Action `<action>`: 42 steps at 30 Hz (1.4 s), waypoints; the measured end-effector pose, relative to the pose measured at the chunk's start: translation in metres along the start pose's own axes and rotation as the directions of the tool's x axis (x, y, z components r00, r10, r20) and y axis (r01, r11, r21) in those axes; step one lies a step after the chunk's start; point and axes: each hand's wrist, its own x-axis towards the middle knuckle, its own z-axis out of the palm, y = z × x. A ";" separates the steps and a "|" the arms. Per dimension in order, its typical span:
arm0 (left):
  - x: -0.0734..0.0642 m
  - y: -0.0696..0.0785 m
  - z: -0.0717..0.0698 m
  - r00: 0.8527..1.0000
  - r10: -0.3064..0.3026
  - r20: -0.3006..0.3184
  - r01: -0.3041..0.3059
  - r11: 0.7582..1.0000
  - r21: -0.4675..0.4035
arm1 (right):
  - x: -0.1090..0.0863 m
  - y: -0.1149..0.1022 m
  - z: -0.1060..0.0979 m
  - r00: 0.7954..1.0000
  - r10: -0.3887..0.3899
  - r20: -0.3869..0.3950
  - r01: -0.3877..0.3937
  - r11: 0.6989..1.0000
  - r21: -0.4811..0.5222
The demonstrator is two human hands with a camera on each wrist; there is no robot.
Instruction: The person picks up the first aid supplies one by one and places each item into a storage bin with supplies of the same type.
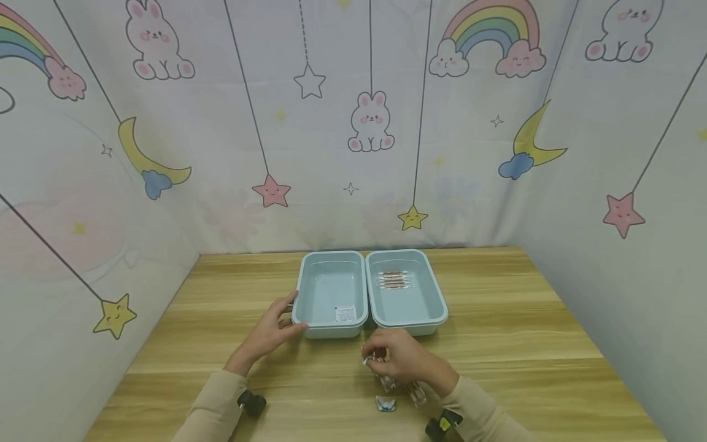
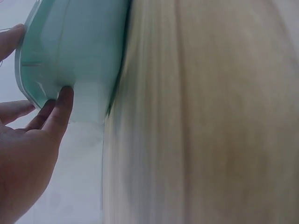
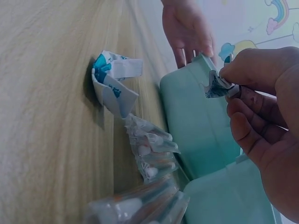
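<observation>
My left hand (image 1: pixel 270 331) touches the near-left corner of the left light-blue plastic tray (image 1: pixel 331 285). Its thumb lies at the near rim, and its other fingers are spread along the outer wall. In front of the trays, my right hand (image 1: pixel 405 357) pinches a small crumpled piece of white-and-blue wrapper (image 3: pixel 217 86) between thumb and forefinger. Below that hand on the table are several clear packets of white-tipped cotton swabs (image 3: pixel 152 149), partly covered by the hand in the head view. Another folded white-and-blue wrapper (image 1: pixel 385 404) lies beside them.
Right beside the left tray stands a matching right tray (image 1: pixel 405 310), with several brown swabs in clear wrap (image 1: pixel 394 280) lined up inside. A printed label (image 1: pixel 345 314) lies in the left tray. Behind the wooden table (image 1: pixel 525 344) hangs a patterned curtain (image 1: pixel 331 221).
</observation>
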 end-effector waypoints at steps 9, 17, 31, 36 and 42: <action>0.001 -0.001 0.000 1.000 -0.002 -0.002 0.002 1.000 0.002 | 0.005 -0.001 -0.004 1.000 -0.011 -0.017 0.011 1.000 0.016; 0.000 -0.002 0.000 1.000 0.006 0.001 -0.006 1.000 -0.011 | 0.011 -0.002 -0.009 0.998 -0.035 -0.045 0.034 0.999 -0.020; 0.001 -0.002 -0.001 1.000 0.012 -0.001 -0.012 1.000 -0.007 | 0.020 -0.002 -0.014 0.994 -0.027 -0.108 0.028 1.000 0.013; 0.001 -0.003 -0.001 1.000 0.013 0.001 -0.013 1.000 0.002 | 0.023 -0.002 -0.015 0.991 -0.035 -0.129 0.035 0.999 0.003; 0.000 -0.001 0.000 1.000 0.003 -0.001 -0.003 1.000 0.001 | 0.026 -0.002 -0.016 0.989 -0.026 -0.145 0.029 0.999 0.014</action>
